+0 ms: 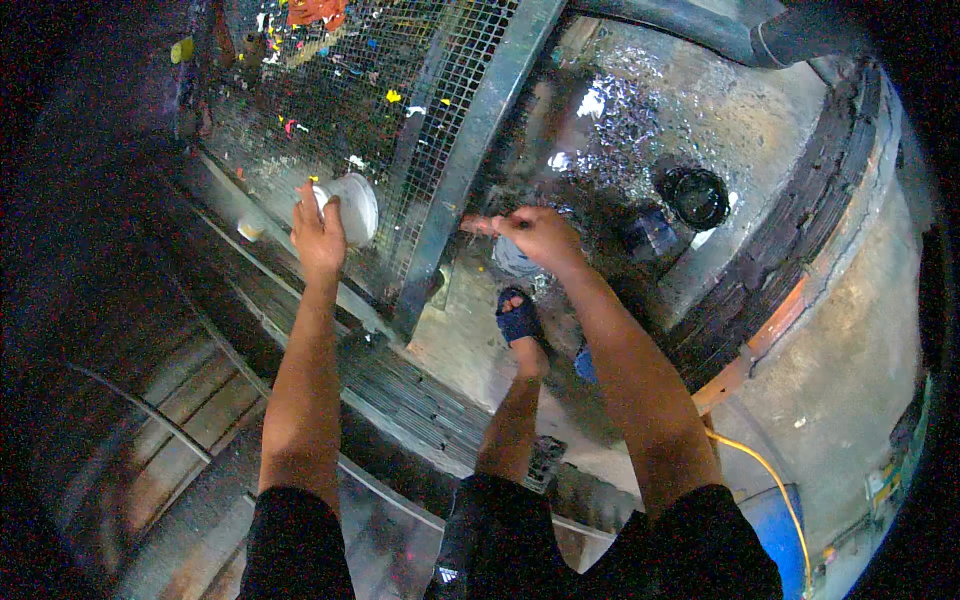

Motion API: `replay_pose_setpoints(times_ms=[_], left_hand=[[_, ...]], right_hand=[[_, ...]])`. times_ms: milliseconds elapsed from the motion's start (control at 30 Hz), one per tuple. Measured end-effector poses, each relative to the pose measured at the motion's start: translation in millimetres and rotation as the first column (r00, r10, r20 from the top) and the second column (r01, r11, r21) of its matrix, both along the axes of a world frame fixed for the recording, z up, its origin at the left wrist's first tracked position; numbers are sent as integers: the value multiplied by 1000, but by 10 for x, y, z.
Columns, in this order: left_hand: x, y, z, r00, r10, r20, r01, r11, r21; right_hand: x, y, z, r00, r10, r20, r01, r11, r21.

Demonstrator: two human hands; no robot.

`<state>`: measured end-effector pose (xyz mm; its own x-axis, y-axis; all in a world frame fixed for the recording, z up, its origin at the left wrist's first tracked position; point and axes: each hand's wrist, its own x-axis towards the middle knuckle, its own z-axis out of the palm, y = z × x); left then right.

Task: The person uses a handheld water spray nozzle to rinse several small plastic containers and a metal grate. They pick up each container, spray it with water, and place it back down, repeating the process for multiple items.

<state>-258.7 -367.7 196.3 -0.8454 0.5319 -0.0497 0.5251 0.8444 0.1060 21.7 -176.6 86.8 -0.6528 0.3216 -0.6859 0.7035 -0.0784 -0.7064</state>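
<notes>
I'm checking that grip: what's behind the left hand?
Behind the left hand is a round white container, with mesh beyond. The fingers cover some; those parts can't be seen.

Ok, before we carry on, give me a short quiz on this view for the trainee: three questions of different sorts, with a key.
1. Which hand is holding the white dish?
A) right hand
B) left hand
C) neither

2. True or false: the black pot is to the right of the mesh in the picture.

3. Fill in the colour: the thin cord at lower right is ____.

Key: 1. B; 2. true; 3. yellow.
</notes>
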Motion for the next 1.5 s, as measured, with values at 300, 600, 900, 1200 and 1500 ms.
replay_pose_setpoints(times_ms=[300, 600, 900, 1200, 1500], left_hand=[[0, -38, -11, 1000, 1, 10, -2, 999, 42], [-16, -77, -45, 998, -43, -48, 45, 998, 46], [-93, -26, -92, 999, 4, -40, -2, 1000, 31], [-266, 45, -128, 993, 30, -114, -40, 996, -86], [-230, 111, -130, 996, 92, -11, -92, 995, 23]], right_hand=[[-165, -227, -365, 992, -73, -99, 67, 996, -63], [-358, -253, -475, 973, -116, -200, 79, 980, -185], [-500, -378, -533, 982, -87, -166, 63, 987, -145], [-547, -392, -665, 967, -137, -214, 103, 981, -162], [-532, -389, -733, 957, -179, -230, 135, 972, -194]])
